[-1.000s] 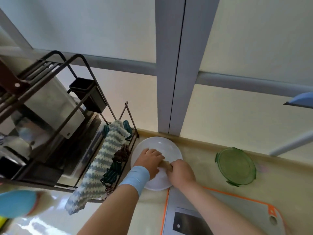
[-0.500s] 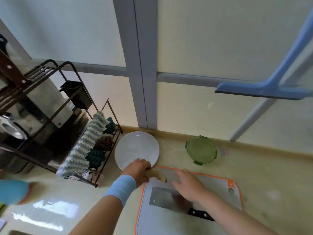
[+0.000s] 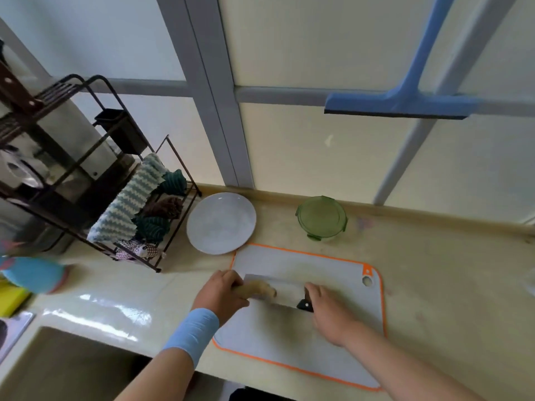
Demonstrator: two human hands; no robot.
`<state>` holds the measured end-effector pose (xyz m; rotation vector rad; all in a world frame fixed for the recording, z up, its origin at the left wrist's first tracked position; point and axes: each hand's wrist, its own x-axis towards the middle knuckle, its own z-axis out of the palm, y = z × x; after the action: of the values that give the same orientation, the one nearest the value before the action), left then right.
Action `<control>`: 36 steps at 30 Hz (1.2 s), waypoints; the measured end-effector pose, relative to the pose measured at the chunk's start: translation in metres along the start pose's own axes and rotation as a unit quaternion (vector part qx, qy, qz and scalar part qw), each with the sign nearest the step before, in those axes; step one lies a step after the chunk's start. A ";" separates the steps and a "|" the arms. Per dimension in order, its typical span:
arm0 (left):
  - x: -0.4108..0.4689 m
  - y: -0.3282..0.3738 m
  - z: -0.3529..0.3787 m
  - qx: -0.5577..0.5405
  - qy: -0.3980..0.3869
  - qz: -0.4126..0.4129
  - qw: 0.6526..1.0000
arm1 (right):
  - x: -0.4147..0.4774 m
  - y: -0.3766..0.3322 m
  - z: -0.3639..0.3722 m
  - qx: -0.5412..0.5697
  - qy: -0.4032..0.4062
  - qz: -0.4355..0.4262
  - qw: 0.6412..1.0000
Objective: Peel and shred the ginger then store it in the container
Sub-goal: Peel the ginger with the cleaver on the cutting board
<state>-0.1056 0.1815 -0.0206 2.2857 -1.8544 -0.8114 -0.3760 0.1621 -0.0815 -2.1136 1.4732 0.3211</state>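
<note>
- Head view, looking down at a pale kitchen counter (image 3: 434, 273) beneath a frosted window.
- A grey cutting board (image 3: 333, 340) with an orange rim lies flat just in front of the person, likely set there to give a firm surface for peeling and cutting.
- The left hand (image 3: 221, 295), with a light blue band at the wrist, has its fingers curled tight around one end of a tan piece of ginger (image 3: 260, 289). The free end of the ginger sticks out to the right over the board's left part, probably held this way so the bare end is open to the blade.
- A wide cleaver (image 3: 278, 290) lies flat on the board, its blade passing under or behind the ginger; I cannot tell whether they touch.
- The right hand (image 3: 330, 311) rests over the cleaver's black handle, fingers bent down around it. Whether the grasp is fully closed I cannot tell; it looks like a reach to take up the knife.
- A white plate (image 3: 221, 222) sits empty just beyond the board's far left corner.
- A round green-lidded container (image 3: 321, 218) waits near the wall, apart from the board, lid on, presumably for the shredded ginger.
- A dark wire rack (image 3: 95, 175) with cloths stands at left.
- The ginger appears unpeeled; the task seems barely begun.
</note>
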 end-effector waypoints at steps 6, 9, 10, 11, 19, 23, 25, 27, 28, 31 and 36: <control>-0.024 0.002 0.015 -0.040 0.035 -0.022 0.998 | -0.026 0.016 -0.020 0.032 0.025 0.049 0.998; -0.019 0.008 0.025 -0.047 0.010 -0.019 0.999 | -0.031 0.021 -0.025 0.153 0.054 0.071 0.984; -0.016 0.009 0.031 -0.049 0.002 -0.018 0.999 | -0.031 0.021 -0.026 0.190 0.071 0.070 0.977; -0.011 0.011 0.037 -0.053 -0.002 -0.014 0.998 | -0.031 0.020 -0.028 0.216 0.085 0.066 0.970; 0.017 0.011 0.084 -0.078 -0.010 0.016 0.997 | -0.022 -0.001 -0.015 0.186 0.125 0.057 0.973; 0.018 -0.002 0.083 -0.066 0.013 0.031 0.997 | -0.014 -0.011 -0.009 0.156 0.115 0.071 0.978; 0.015 -0.012 0.076 -0.102 0.031 0.023 0.994 | -0.012 -0.014 -0.005 0.158 0.101 0.071 0.980; 0.012 -0.023 0.069 -0.119 0.043 0.040 0.991 | -0.010 -0.017 -0.002 0.150 0.082 0.072 0.983; 0.010 -0.028 0.066 -0.112 0.043 0.059 0.991 | -0.009 -0.019 -0.001 0.141 0.076 0.070 0.985; 0.006 -0.034 0.064 -0.091 0.022 0.112 0.989 | -0.008 -0.027 -0.003 0.119 0.086 0.078 0.986; 0.004 -0.023 0.067 -0.104 -0.013 0.065 0.992 | -0.007 -0.045 -0.013 0.067 0.148 0.083 0.983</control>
<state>-0.1148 0.2014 -0.0884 2.0168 -1.8118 -0.9693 -0.3382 0.1721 -0.0546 -1.9979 1.7912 -0.0368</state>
